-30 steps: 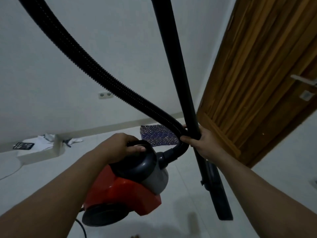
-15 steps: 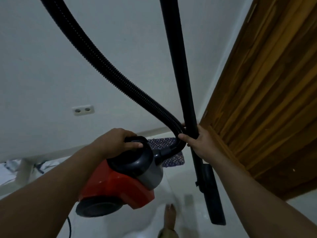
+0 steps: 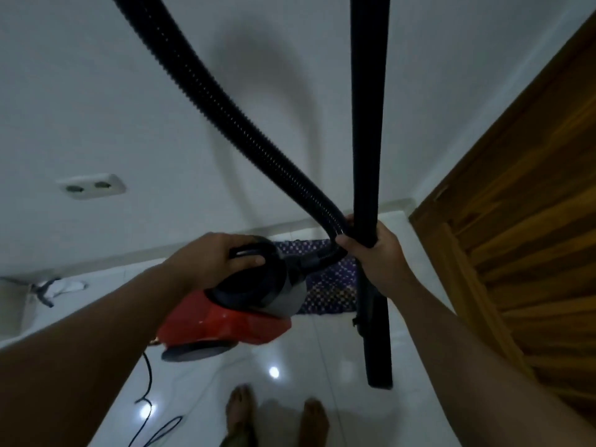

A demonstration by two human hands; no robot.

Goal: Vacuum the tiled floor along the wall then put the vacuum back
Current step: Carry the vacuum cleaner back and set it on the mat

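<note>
My left hand (image 3: pixel 211 258) grips the vacuum (image 3: pixel 232 304) handle, frame centre: red body, grey-black top, lifted off the tiled floor (image 3: pixel 322 366). Right hand (image 3: pixel 375 253) clamps the hose (image 3: pixel 225 101) and wand (image 3: pixel 367 124) together, centre-right. Both run out the frame's top. Cord (image 3: pixel 146 379) cut off at the bottom; the pic is soft w/ blur.
</note>
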